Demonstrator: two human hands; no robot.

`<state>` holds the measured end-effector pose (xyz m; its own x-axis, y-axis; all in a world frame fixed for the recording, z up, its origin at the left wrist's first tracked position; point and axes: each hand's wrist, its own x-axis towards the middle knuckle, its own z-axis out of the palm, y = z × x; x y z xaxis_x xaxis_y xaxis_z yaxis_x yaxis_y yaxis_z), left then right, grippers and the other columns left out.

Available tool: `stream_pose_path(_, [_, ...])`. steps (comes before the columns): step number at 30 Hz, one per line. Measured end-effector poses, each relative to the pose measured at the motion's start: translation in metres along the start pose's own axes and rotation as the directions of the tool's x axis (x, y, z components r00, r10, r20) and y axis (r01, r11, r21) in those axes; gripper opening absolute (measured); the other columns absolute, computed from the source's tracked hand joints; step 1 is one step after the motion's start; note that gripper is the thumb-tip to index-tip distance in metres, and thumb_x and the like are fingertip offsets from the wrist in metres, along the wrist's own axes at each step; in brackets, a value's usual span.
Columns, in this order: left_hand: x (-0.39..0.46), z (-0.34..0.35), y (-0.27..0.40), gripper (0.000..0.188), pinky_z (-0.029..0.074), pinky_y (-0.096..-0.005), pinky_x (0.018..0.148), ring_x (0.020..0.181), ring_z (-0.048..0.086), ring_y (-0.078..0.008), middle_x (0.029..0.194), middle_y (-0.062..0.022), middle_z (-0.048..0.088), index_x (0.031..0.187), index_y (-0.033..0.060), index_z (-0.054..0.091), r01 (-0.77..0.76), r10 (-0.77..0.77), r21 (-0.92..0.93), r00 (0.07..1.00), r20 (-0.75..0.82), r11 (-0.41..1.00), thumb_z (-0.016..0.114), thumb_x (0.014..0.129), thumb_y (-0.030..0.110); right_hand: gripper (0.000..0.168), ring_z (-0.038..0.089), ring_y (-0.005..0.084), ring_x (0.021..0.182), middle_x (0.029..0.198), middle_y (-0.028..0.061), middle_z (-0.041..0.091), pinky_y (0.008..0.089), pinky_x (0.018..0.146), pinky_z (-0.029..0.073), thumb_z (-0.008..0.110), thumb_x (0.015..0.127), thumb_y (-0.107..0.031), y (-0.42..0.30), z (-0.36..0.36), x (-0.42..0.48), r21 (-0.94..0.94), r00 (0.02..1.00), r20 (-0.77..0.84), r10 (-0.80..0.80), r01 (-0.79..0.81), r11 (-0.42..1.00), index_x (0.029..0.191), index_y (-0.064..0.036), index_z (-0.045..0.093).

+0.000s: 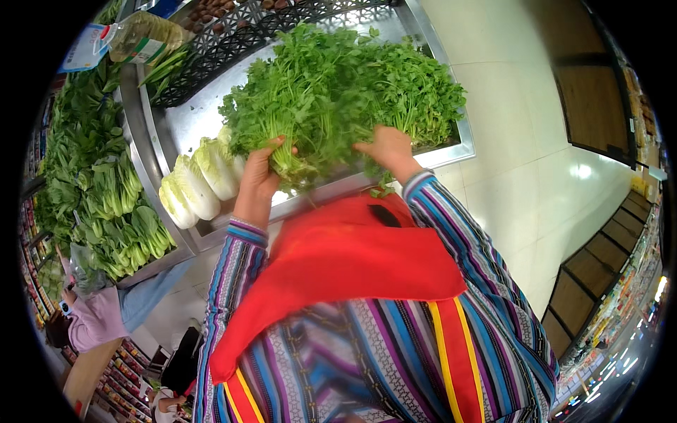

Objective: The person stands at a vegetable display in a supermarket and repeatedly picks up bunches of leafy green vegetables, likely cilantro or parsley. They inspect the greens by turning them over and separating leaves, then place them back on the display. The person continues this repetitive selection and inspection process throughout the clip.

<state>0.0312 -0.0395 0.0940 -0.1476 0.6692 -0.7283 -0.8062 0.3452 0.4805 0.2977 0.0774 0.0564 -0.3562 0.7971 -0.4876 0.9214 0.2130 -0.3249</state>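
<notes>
My left hand (pixel 264 166) holds a bunch of leafy green herbs (pixel 296 106), which looks like coriander or celery, near its root end. To the right, my right hand (pixel 386 150) is at the stems of the heaped greens (pixel 418 90), its thumb and fingers close together; blur hides whether it grips any stems. The greens lie across the metal display tray (pixel 449 153), their leaves pointing away from me and their roots towards me. Several napa cabbages (pixel 195 185) lie in the tray just left of my left hand.
Bok choy (pixel 124 238) and other leafy greens fill a bin at the left. Black plastic crates (pixel 232 58), a bottle of oil (pixel 148 37) and round brown produce (pixel 211 13) are at the far side. A person in pink (pixel 98 320) stands at lower left. Wooden shelves (pixel 595 100) stand right.
</notes>
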Motion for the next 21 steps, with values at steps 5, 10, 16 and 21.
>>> stream_pose_path(5, [0.000,0.002,0.008,0.022,0.057,-0.0371,0.068,0.079,0.066,-0.0262,0.095,-0.0163,0.065,0.104,-0.0007,0.057,-0.005,0.005,0.016,1.000,0.011,1.000,0.063,0.084,0.008,0.045,0.065,0.0325,0.079,0.084,0.0162,0.067,0.0429,0.069,0.050,0.067,0.078,-0.051,-0.003,-0.006,0.011,0.088,0.999,0.039,-0.019,0.016,0.996,0.090,-0.007,0.067])
stream_pose_path(10, [0.001,-0.006,0.009,0.023,0.057,-0.0385,0.067,0.078,0.067,-0.0260,0.095,-0.0161,0.065,0.106,0.0000,0.057,0.004,-0.004,0.011,1.000,0.014,1.000,0.062,0.085,0.010,0.034,0.064,0.0284,0.072,0.079,0.0142,0.067,0.0394,0.065,0.050,0.068,0.080,-0.039,0.025,-0.073,-0.022,0.245,0.999,0.030,-0.033,0.025,0.969,0.094,-0.008,0.070])
stream_pose_path(16, [0.005,-0.011,0.006,0.020,0.058,-0.0380,0.064,0.076,0.067,-0.0258,0.092,-0.0149,0.064,0.103,-0.0034,0.058,-0.006,0.006,0.005,1.000,0.001,1.000,0.062,0.087,0.008,0.027,0.064,0.0277,0.072,0.084,0.0120,0.066,0.0365,0.063,0.051,0.061,0.072,-0.003,0.010,-0.139,-0.054,0.045,0.727,-0.502,-0.468,0.563,0.825,0.098,-0.007,0.068])
stream_pose_path(21, [0.004,-0.002,0.007,0.022,0.058,-0.0385,0.064,0.076,0.067,-0.0259,0.092,-0.0144,0.063,0.104,-0.0060,0.058,-0.003,0.003,0.012,1.000,0.001,1.000,0.062,0.087,0.007,0.033,0.065,0.0273,0.079,0.081,0.0103,0.061,0.0404,0.063,0.050,0.060,0.067,-0.001,0.008,-0.072,-0.006,-0.251,0.595,-0.070,-0.801,0.766,0.591,0.099,-0.008,0.065])
